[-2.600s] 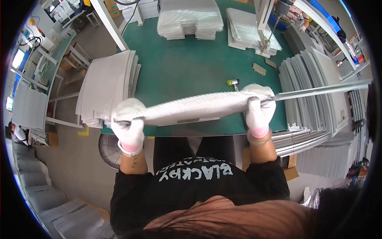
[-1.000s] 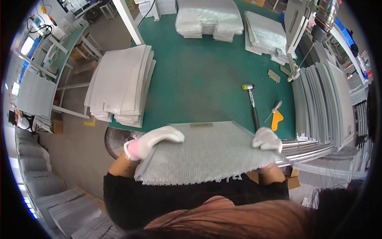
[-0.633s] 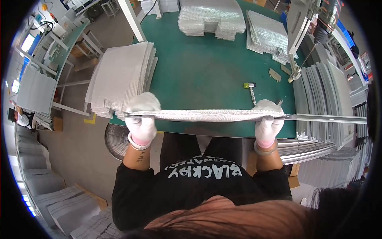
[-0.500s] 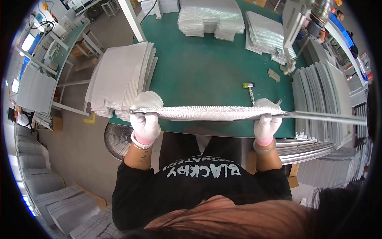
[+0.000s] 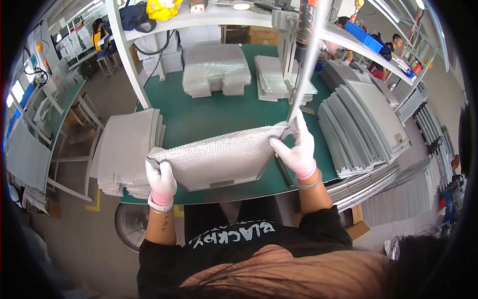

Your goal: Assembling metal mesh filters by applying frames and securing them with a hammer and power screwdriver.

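Observation:
A silver mesh panel [image 5: 224,157] is held up in front of me, tilted, its right end higher than its left. My left hand [image 5: 162,178], in a white glove, is closed on its upper left corner. At the upper right corner my gloved right hand [image 5: 299,148] pinches the panel's edge between thumb and fingers. From that hand a long pale metal bar [image 5: 308,60] rises toward the top of the picture; whether it is joined to the panel I cannot tell. Below the right hand, a dark rod-like piece [image 5: 285,172] lies on the table.
The green table [image 5: 199,113] bears stacked mesh sheets [image 5: 127,144] at left and further silver stacks [image 5: 216,70] at the back. Framed panels [image 5: 363,127] stand in a row at right. A shelf [image 5: 209,19] spans the back. A floor fan [image 5: 132,224] sits below left.
The panel has tipped from edge-on to showing its broad face, right end raised. The bar has swung from pointing right to pointing up. My view has lifted, taking in more of the background.

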Demonstrator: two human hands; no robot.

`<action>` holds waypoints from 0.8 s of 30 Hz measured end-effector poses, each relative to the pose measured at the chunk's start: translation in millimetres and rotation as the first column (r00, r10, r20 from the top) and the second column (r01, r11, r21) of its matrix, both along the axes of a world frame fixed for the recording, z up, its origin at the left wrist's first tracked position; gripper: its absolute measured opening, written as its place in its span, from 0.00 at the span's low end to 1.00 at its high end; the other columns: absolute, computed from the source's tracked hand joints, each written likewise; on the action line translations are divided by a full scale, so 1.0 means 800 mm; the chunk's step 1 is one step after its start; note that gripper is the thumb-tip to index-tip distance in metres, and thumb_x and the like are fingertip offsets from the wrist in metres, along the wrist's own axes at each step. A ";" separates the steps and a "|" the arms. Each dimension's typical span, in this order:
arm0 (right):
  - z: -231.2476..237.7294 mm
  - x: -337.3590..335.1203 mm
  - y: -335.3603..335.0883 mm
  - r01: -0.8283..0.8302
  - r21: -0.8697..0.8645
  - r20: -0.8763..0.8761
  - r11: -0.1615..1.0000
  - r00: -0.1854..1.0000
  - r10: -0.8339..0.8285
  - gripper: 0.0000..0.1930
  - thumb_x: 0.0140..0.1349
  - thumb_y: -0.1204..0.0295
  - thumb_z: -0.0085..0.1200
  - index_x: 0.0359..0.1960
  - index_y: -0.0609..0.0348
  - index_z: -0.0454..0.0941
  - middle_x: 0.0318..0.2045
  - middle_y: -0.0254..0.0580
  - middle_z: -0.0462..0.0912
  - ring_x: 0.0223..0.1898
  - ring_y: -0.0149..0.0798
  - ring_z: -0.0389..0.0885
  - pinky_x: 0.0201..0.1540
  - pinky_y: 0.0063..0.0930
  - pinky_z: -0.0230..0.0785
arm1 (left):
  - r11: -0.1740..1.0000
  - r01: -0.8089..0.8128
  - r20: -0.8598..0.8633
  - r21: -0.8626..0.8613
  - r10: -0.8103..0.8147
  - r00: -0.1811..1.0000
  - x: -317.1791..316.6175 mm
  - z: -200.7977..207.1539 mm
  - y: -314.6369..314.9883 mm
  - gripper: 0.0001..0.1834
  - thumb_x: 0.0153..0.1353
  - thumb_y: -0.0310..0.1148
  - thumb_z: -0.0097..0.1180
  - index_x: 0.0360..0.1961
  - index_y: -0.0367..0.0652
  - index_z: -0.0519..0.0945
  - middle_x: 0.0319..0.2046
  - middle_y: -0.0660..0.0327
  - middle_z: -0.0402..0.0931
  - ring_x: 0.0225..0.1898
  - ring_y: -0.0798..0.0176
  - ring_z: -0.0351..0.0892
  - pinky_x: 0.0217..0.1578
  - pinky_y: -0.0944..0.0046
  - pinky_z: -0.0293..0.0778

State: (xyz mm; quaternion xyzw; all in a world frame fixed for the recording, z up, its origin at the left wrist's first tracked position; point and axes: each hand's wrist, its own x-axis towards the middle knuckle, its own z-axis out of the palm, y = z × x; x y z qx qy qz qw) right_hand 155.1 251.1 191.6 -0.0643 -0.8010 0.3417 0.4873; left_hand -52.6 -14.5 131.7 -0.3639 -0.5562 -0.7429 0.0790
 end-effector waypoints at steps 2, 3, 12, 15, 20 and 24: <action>0.028 0.005 0.001 0.011 0.218 0.134 0.976 0.990 -0.041 0.41 0.49 0.77 0.69 0.67 0.70 0.63 0.33 0.42 0.80 0.29 0.32 0.81 0.41 0.25 0.73 | 0.999 0.014 -0.013 0.049 -0.013 1.000 0.005 0.003 0.003 0.07 0.63 0.21 0.40 0.40 0.37 0.69 0.35 0.64 0.67 0.36 0.72 0.64 0.41 0.70 0.64; 0.035 0.004 0.003 0.006 0.320 0.123 0.947 0.991 -0.047 0.38 0.50 0.73 0.69 0.65 0.67 0.67 0.32 0.44 0.79 0.29 0.39 0.80 0.38 0.29 0.73 | 0.999 0.001 -0.016 0.046 0.000 1.000 0.006 0.006 0.003 0.06 0.63 0.21 0.40 0.40 0.37 0.69 0.35 0.64 0.67 0.36 0.72 0.64 0.41 0.70 0.64; 0.082 0.021 0.028 -0.164 0.619 0.259 0.768 0.966 -0.003 0.26 0.61 0.78 0.52 0.64 0.57 0.70 0.29 0.46 0.75 0.29 0.49 0.75 0.35 0.38 0.69 | 0.998 -0.065 0.043 -0.021 0.066 0.997 0.003 -0.003 0.003 0.10 0.66 0.25 0.41 0.46 0.36 0.71 0.37 0.65 0.69 0.37 0.73 0.65 0.41 0.71 0.65; 0.099 0.016 0.031 -0.436 0.510 0.386 0.741 0.886 0.256 0.30 0.56 0.82 0.52 0.64 0.50 0.72 0.30 0.47 0.75 0.31 0.51 0.77 0.37 0.41 0.70 | 0.998 -0.061 -0.134 -0.004 0.060 0.989 -0.011 -0.015 -0.009 0.12 0.71 0.33 0.42 0.48 0.35 0.70 0.40 0.62 0.70 0.40 0.70 0.66 0.45 0.67 0.66; 0.118 0.009 0.024 -0.589 0.455 0.504 0.668 0.789 0.352 0.26 0.55 0.80 0.54 0.59 0.52 0.76 0.30 0.47 0.75 0.33 0.53 0.77 0.37 0.42 0.71 | 0.999 -0.005 0.011 0.038 0.005 1.000 -0.018 -0.035 -0.015 0.16 0.67 0.26 0.43 0.53 0.33 0.72 0.45 0.59 0.74 0.47 0.64 0.72 0.52 0.64 0.67; 0.125 0.005 0.000 -0.655 0.383 0.550 0.651 0.728 0.409 0.20 0.57 0.76 0.58 0.53 0.55 0.79 0.34 0.48 0.79 0.36 0.54 0.79 0.38 0.40 0.72 | 0.982 0.155 0.105 -0.104 -0.144 0.984 -0.039 -0.044 -0.048 0.13 0.59 0.20 0.42 0.45 0.33 0.74 0.40 0.59 0.73 0.41 0.66 0.70 0.46 0.66 0.68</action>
